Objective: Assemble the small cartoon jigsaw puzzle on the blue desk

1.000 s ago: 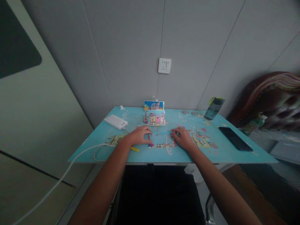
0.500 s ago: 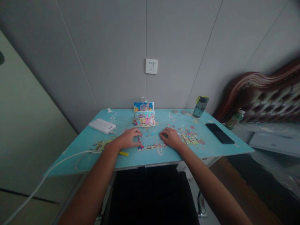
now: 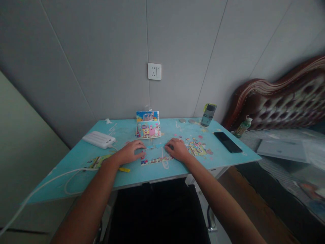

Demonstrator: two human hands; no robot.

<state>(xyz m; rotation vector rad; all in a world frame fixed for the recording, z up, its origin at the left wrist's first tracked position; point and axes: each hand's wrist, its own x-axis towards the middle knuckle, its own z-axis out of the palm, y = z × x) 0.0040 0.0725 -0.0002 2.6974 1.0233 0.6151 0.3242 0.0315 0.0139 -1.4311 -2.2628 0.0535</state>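
A partly joined jigsaw puzzle border (image 3: 155, 160) lies flat on the light-blue table, with bare tabletop inside it. At its left side rests my left hand (image 3: 130, 152), thumb and fingers apart, the fingertips touching or close to the edge pieces. My right hand (image 3: 177, 149) is over the border's right side with its fingers curled in. Whatever lies under those fingertips is hidden. Behind the border a cartoon picture card (image 3: 148, 130) stands upright. Many loose puzzle pieces (image 3: 196, 148) are spread to the right of my right hand.
More yellow-green pieces (image 3: 99, 161) lie by my left forearm, near a yellow strip (image 3: 124, 169). A white power bank (image 3: 99, 139) with a cable (image 3: 58, 174) is at left. At right are a phone (image 3: 228, 142) and a water bottle (image 3: 208, 115). The table (image 3: 142, 175) meets the wall behind.
My view has turned slightly to the right, so everything sits further left in the picture. Both hands keep nearly the same place and pose at the puzzle border.
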